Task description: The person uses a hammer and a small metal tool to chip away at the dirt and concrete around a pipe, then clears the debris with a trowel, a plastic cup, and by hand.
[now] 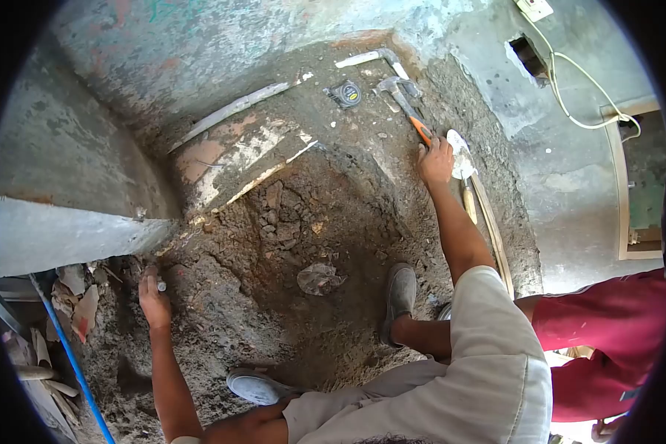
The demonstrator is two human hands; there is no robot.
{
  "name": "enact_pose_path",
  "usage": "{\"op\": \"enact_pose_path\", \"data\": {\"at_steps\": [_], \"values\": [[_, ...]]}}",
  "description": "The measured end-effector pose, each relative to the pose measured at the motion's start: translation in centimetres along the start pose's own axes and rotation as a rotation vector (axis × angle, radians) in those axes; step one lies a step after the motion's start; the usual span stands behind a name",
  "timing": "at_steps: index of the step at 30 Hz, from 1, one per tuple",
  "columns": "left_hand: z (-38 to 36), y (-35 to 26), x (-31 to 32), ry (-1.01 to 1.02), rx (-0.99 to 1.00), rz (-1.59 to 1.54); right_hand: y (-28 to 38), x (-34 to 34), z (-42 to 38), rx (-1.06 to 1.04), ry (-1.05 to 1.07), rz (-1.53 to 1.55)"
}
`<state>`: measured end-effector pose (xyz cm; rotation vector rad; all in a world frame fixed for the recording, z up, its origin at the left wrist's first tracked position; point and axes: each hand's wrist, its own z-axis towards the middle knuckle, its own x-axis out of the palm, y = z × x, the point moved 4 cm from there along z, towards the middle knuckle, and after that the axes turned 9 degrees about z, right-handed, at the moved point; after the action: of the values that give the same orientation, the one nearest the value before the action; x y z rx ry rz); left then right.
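My right hand (436, 160) is closed at the lower end of the orange handle of a claw hammer (419, 127), whose metal head lies on the dirt. Right beside that hand is a trowel (460, 157) with a whitish blade and a wooden handle. My left hand (155, 301) is low at the left side of the dug pit, fingers wrapped round a rod with a round grey end (161, 286); the rest of the rod is hidden. A tape measure (345, 94) and a bent white pipe (378, 58) lie beyond the hammer.
Loose soil and rubble fill the pit (288, 222), with a crumpled plastic piece (320, 279) in it. A wooden strip (493, 233) runs along the right. Another person in red shorts (603, 333) stands close at right. A blue rod (70, 355) leans at left.
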<state>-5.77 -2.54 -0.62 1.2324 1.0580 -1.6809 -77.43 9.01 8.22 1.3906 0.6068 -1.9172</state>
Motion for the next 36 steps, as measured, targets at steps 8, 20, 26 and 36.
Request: {"op": "enact_pose_path", "data": {"at_steps": [8, 20, 26, 36], "values": [[0.4, -0.6, -1.1, 0.056, 0.101, -0.02, -9.7, -3.1, -2.0, 0.669, 0.034, -0.158], [-0.4, -2.1, -2.6, 0.039, 0.186, 0.155, -7.8, 12.4, 9.3, 0.005, 0.461, 0.014], [-0.2, -2.8, -1.7, 0.176, -0.424, -0.152, -5.7, 9.2, 9.7, -0.009, 0.506, 0.409], [1.3, -2.7, 3.6, -0.061, -1.025, -1.828, 22.5, -11.6, -14.0, 0.538, 0.258, 1.871]]}}
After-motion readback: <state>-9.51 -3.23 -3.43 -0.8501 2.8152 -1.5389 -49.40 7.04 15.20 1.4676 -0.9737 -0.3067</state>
